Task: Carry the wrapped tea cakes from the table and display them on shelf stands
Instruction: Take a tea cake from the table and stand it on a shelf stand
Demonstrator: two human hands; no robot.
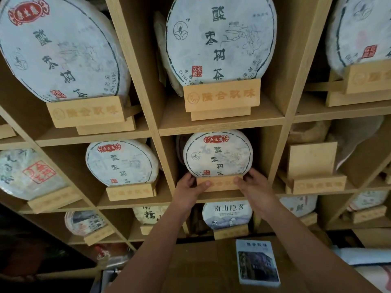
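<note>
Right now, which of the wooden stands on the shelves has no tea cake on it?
The empty stand in the middle-row compartment just right of the one both hands are working in. Its upright back panel shows bare; every other visible stand carries a wrapped cake.

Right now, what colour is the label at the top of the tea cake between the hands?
Red with pale characters, on the white-wrapped tea cake; head view shows it best.

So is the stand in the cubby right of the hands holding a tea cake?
No, that wooden stand shows only its bare backboard, with no tea cake on it.
</note>
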